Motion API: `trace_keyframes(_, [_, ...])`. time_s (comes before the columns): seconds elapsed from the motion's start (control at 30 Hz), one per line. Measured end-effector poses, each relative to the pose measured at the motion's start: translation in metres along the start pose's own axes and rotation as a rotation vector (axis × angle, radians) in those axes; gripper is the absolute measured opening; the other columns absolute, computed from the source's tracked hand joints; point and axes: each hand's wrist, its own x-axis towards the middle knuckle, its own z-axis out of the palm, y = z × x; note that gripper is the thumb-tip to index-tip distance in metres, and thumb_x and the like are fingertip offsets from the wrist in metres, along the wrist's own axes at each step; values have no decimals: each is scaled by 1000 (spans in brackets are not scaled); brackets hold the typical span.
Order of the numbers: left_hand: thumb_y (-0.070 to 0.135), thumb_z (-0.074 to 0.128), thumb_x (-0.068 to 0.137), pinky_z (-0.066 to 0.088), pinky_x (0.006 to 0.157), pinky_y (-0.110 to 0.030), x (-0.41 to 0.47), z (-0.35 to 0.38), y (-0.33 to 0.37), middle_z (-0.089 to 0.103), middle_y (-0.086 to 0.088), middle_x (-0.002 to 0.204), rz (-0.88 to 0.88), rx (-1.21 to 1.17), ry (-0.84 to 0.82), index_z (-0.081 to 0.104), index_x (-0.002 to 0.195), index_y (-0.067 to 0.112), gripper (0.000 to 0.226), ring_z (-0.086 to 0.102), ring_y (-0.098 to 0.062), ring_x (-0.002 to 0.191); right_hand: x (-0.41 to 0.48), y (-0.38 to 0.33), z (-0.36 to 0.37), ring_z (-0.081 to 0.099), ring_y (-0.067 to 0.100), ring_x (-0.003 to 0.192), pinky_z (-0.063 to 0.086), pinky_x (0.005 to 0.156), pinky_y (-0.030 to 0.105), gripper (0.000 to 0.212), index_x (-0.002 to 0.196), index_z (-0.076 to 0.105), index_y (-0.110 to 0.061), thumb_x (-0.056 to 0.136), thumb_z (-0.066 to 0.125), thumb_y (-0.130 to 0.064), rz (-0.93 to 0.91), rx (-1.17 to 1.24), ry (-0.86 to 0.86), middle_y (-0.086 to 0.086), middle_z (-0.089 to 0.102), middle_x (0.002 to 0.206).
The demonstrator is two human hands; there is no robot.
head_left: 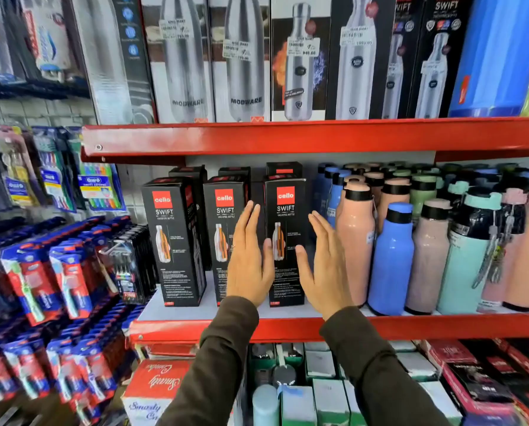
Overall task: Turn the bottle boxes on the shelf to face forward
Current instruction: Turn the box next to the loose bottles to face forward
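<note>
Three black Cello Swift bottle boxes stand in a front row on the middle red shelf (pixel 177 329), printed fronts toward me: the left box (pixel 172 238), the middle box (pixel 224 216) and the right box (pixel 286 216). More black boxes stand behind them. My left hand (pixel 249 256) is flat with fingers straight, just left of the right box and partly covering the middle box. My right hand (pixel 324 265) is flat on the right box's other side. Both palms face the box; I cannot tell whether they touch it.
Pink, blue and mint bottles (pixel 392 259) crowd the shelf right of the boxes. Taller steel-bottle boxes (pixel 241 56) fill the upper shelf. Toothbrush packs (pixel 69 278) hang on the left. Cartons and small boxes (pixel 318 392) sit below.
</note>
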Motion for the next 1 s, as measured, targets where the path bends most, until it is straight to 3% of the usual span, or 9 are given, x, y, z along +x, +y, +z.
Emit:
trace_keyframes(0.1, [15,38,103,15,120,-17,-14,14,-11,18,2,163,-202,-161,-77,17,154,17,56,17,-6,151,-10,13,14,23,1,141,22,117,26,55,149,23,-20,99,45,-26,229,178,-102,-3,28,155])
trace_keyframes(0.17, [19,38,103,18,121,-24,-24,28,-19,18,2,163,-338,-237,-147,15,155,19,56,19,-9,151,-17,23,25,23,7,142,20,117,27,56,150,21,-21,99,44,-27,391,247,-189,-1,27,157])
trace_keyframes(0.33, [17,37,104,14,116,-17,-36,52,-34,21,-4,163,-616,-338,-232,17,154,11,55,19,-15,151,-24,53,47,25,18,146,18,115,27,53,150,26,-14,100,43,-24,614,323,-334,3,29,158])
trace_keyframes(0.43, [17,36,104,18,115,-19,-41,63,-41,28,-7,160,-727,-378,-259,23,153,10,51,26,-18,149,-30,63,59,36,21,141,28,116,33,49,146,34,-11,99,45,-21,650,357,-346,6,41,151])
trace_keyframes(0.5, [19,35,104,21,113,-18,-43,68,-45,32,-6,159,-765,-383,-272,26,152,12,49,30,-18,147,-33,68,65,48,20,131,38,107,31,43,141,42,-11,98,47,-18,653,378,-338,8,53,141])
trace_keyframes(0.63, [22,32,105,30,97,-3,-47,74,-46,40,6,144,-806,-461,-294,21,153,19,50,36,-5,132,-34,74,71,58,17,118,46,97,29,37,134,47,-16,97,50,-17,661,411,-301,3,61,123])
trace_keyframes(0.73, [22,32,105,31,102,-17,-49,78,-48,45,7,137,-813,-514,-255,24,151,22,46,42,-6,128,-37,76,74,61,18,116,47,96,29,35,132,49,-20,97,51,-18,653,433,-257,-4,61,116])
trace_keyframes(0.83, [22,31,105,33,100,-18,-50,84,-49,46,7,137,-834,-550,-224,27,148,24,43,45,-9,127,-42,74,76,61,16,113,49,97,32,34,131,50,-22,97,52,-19,644,462,-215,-5,60,115])
trace_keyframes(1.0, [34,32,103,36,110,-35,-47,87,-48,53,5,136,-867,-588,-213,37,133,40,31,50,-17,128,-42,74,70,57,7,108,43,88,13,31,128,49,-25,98,49,-16,645,529,-177,-6,57,117])
